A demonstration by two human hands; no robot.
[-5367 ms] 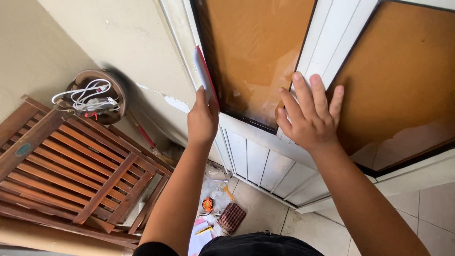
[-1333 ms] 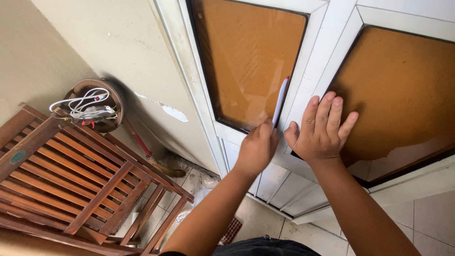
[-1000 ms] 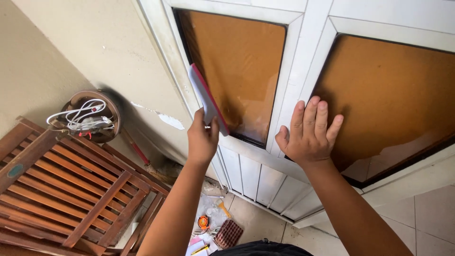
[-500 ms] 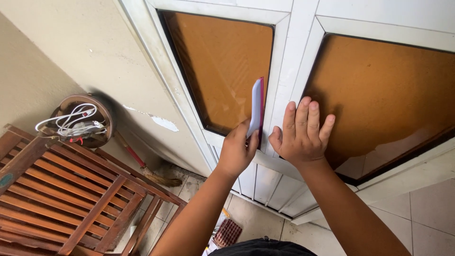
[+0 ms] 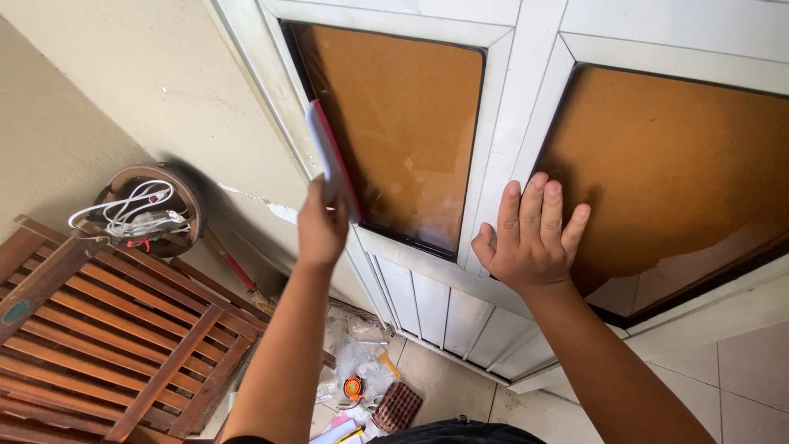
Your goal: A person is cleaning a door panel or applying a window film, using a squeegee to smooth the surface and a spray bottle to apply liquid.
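Left hand presses squeegee to amber pane — wooden rack stands beside.

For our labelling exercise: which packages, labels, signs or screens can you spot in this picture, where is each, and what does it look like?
Round sticker: on the slatted wooden frame's left bar, teal.
Clear plastic wrappers: on the floor below the door, crumpled.
Small yellow packet: bottom edge, among the floor litter; kind unclear.
No signs or screens.

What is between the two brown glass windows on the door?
In the head view, a white frame post runs between the left pane and right pane; the right hand presses its lower part.
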